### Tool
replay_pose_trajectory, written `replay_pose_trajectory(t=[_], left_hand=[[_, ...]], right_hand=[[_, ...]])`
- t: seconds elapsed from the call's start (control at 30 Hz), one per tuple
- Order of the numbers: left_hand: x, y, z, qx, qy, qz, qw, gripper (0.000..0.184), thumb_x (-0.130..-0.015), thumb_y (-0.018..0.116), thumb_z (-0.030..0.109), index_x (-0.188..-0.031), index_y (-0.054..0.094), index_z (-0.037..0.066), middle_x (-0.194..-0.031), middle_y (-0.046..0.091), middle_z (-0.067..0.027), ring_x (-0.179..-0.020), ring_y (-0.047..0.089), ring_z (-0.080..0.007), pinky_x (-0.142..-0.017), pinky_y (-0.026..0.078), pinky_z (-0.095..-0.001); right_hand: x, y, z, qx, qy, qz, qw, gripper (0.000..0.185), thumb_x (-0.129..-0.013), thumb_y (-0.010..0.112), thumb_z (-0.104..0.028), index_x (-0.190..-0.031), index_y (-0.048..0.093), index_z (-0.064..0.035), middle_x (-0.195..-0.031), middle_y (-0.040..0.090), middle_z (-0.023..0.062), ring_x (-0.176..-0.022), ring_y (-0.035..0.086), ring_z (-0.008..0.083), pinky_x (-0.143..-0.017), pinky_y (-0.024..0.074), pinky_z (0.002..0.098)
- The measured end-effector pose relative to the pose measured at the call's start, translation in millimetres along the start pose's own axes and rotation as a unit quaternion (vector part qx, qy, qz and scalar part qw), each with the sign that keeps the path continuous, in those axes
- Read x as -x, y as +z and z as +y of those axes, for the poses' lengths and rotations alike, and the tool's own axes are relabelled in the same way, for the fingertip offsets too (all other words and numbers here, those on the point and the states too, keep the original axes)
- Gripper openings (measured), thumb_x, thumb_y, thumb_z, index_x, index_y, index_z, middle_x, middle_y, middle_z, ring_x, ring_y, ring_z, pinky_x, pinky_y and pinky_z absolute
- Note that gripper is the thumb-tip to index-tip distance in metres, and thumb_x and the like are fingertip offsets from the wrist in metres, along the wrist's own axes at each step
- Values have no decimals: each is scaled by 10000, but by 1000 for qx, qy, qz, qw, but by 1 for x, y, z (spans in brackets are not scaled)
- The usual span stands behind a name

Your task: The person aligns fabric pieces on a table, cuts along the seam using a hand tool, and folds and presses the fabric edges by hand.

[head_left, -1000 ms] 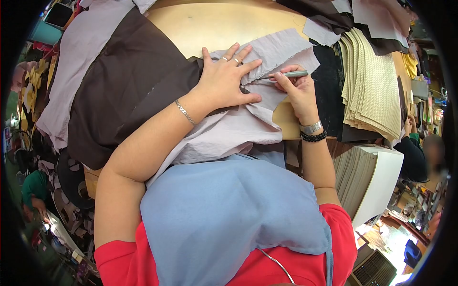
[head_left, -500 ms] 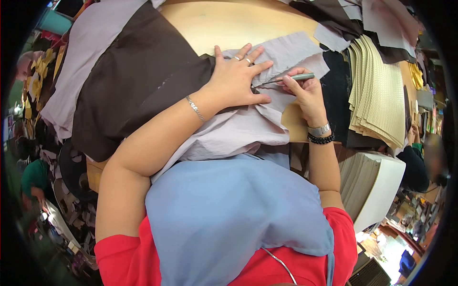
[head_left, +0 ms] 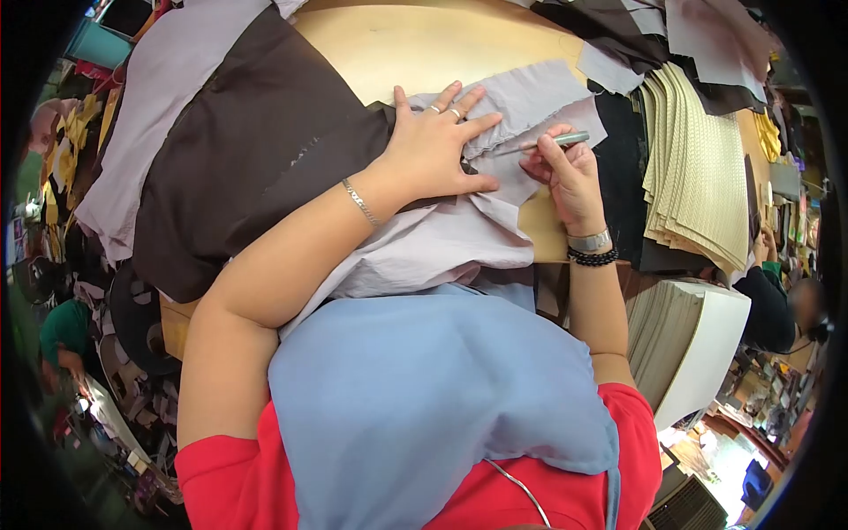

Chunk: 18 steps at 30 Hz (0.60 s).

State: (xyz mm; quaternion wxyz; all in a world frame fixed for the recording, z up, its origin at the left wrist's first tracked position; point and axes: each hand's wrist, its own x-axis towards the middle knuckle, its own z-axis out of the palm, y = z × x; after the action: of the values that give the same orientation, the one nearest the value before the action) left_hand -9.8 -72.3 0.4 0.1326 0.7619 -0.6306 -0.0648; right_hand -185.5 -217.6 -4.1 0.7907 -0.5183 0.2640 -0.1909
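Progress: part-way at a guess, no fraction to give. Right of the left hand (head_left: 433, 146), the pale grey cloth (head_left: 534, 97) shows a ragged, puckered edge running up and away toward the far side of the right hand (head_left: 570, 181); an upper layer lies over a lower one along it. That stretch looks parted or worked on, but can't tell if cut or unpicked

What's left: the near end of that edge runs in under the left fingers, with folds bunched below the left thumb. State there is hidden, so can't call it finished

Dark brown cloth (head_left: 274, 168) spreads left of the left hand, running under its wrist, pale flecks on it

Pose: hands apart. Left lies flat on the cloth, fingers spread, thumb out toward the right hand, forearm coming in diagonally across the brown cloth. Right is pinched on a slim pen-like tool (head_left: 572, 138), wrist raised a bit, tip pointing at the ragged edge between the hands; tip is thin and blurred, can't tell if it touches

Bare table (head_left: 397, 44) beyond the left fingertips, cream textured sheets (head_left: 693, 168) right of the right hand
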Motion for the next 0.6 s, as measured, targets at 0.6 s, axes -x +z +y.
replay_pose_trajectory(t=[0.6], left_hand=[[1,0,-1,-17,6,10,1000,825,-693,656,697,-1393,484,296,-1544,327,-51,-1429,286,-283,-978,166,-800]], right_hand=[[-3,8,8,87,-42,9,995,174,-918,661,-102,-1027,532,-61,-949,680,64,-849,658,112,-733,532,218]])
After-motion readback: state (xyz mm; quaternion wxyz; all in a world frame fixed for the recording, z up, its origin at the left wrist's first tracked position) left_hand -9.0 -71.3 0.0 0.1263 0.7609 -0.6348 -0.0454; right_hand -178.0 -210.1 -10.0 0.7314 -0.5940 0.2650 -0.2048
